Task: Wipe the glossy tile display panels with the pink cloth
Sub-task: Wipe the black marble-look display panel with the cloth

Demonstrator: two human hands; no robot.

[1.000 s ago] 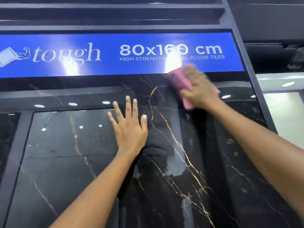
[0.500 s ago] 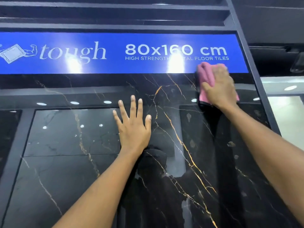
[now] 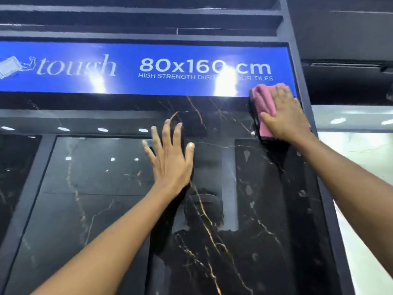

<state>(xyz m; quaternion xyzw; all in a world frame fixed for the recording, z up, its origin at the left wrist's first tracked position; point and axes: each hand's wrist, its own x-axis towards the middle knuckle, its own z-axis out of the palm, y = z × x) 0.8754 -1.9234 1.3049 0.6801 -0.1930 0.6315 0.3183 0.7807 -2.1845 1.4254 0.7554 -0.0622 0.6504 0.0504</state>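
Nearest, the left hand [image 3: 170, 160] lies flat with fingers spread on the black marble-look tile panel [image 3: 212, 231], bracing, holding nothing. Further up and to the right, the right hand [image 3: 285, 116] presses the pink cloth [image 3: 262, 107] against the panel's top right corner, fingers laid over it, thumb along its lower edge. The cloth's long axis runs up and down, its top touching the blue sign [image 3: 148, 69], beside the dark frame post [image 3: 297, 60] (no room further right). Next stroke likely goes down or back left. A second ago the cloth was nearer the panel's middle; it has slid rightward
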